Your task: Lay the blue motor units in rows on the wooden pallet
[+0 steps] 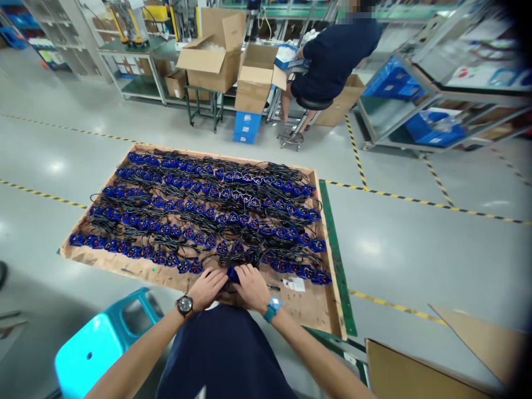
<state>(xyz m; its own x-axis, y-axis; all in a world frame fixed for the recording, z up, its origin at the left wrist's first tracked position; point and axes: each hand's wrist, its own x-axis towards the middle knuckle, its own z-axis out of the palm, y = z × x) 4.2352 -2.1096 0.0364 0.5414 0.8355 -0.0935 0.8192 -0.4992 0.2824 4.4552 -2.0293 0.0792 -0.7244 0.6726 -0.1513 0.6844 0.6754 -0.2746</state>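
At the near side of a shallow wooden tray (137, 270), my left hand (209, 288) and my right hand (252, 287) meet around a blue round part (233, 274). The fingers of both are closed on it, and they hide much of its shape. Just beyond my fingertips lies a bundle of black cable (233, 258). Rows of similar blue parts (198, 238), with coloured wires inside, fill the tray, with coiled black cables (166, 240) between the rows. Right of my right hand, a white slip (294, 284) lies on the tray bottom beside a small dark, thin object (274, 288).
A turquoise stool (89, 338) stands at my left. Cardboard (415, 371) is at lower right. Across the floor, a person (338, 52) sits on a stool beside open cardboard boxes (255, 83). A wheeled rack (399, 105) with blue bins stands at right.
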